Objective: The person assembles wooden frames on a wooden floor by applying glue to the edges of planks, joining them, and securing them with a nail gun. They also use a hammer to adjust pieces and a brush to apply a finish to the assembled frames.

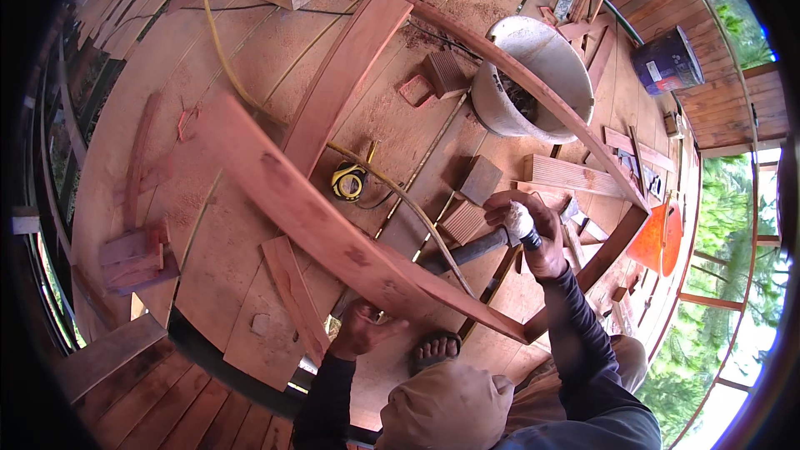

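Note:
My right hand (546, 242) is closed around a tool with a black grip and a white, wrapped-looking end (520, 221); its kind cannot be made out. Beside it, a dark grey cylinder (471, 252) slants left; whether the two join is unclear. A wooden frame of reddish boards lies in front of me. Its near board (325, 229) reaches past the far-left board (350, 75). At the near board's lower edge is my left hand (367, 332), thumb and forefinger apart, holding nothing I can see. Some of its fingers are hidden. A yellow-black tape measure (347, 182) lies inside the frame.
A white bucket (500, 112) stands partly behind the frame's far board (525, 75). Wood offcuts (482, 179) lie around the frame. A yellow hose (223, 58) crosses the sawdust-strewn floor. Farther right are a dark bucket (667, 62) and an orange container (657, 237).

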A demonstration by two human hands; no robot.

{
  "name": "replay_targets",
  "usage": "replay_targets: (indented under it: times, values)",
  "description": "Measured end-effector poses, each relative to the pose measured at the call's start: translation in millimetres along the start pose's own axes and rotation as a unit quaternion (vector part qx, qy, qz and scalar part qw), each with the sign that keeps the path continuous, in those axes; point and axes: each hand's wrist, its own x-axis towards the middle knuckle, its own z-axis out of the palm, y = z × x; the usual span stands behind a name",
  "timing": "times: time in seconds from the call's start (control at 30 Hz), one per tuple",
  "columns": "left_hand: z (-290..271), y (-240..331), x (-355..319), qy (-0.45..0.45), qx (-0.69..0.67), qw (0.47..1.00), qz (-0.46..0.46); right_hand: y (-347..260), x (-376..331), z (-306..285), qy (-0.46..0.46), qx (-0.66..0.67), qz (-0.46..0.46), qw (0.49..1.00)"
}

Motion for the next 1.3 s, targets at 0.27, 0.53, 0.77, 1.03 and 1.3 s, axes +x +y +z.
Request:
replay_targets:
  times: [0.27,0.53,0.77,1.03,1.3]
  values:
    - [91,11,47,-0.272,0.237,0.933,-0.002,1,-30,19,-0.05,0.192,0.063,0.978]
    - [125,105,125,-0.041,0.048,0.988,0.144,38,-116,-14,0.094,0.108,-0.01,0.99]
    - [274,144,167,-0.133,-0.028,0.987,0.084,25,-150,-77,0.118,-0.116,-0.179,0.97]
    - [377,121,217,-0.172,0.049,0.967,0.182,46,-209,-226,0.456,-0.058,-0.177,0.87]
    - [397,64,232,-0.156,0.073,0.982,0.076,86,-195,-219,0.406,0.167,-0.09,0.894]
